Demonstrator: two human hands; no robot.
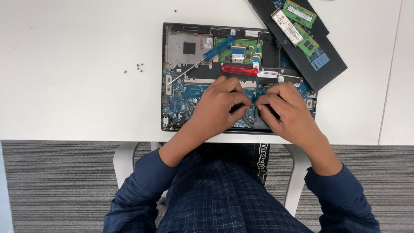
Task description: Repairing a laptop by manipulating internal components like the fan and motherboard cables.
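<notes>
Left hand (217,105) and right hand (284,108) are set close together over the lower middle of the opened laptop (181,108), fingertips nearly meeting. Both are curled down onto a small dark part (254,118) near the front edge of the circuit board (183,101). Whether either hand is pinched on it can't be told; the fingers hide the contact.

Step in hand, as judged: a component in the lower-centre area is being worked loose or seated by fingers, no tool used. The next move calls for even pressure from both sides, w/ care for the thin cables nearby.

Just above the hands, a red-handled screwdriver (239,69) lies across the board. A blue-handled screwdriver (211,54) lies diagonally, shaft toward the left. At upper right, a black battery pack (321,69) rests partly over the laptop corner, w/ green memory sticks (302,26) laid on top. Loose screws (139,67) sit on the white table (77,86), well apart, to the left.
</notes>
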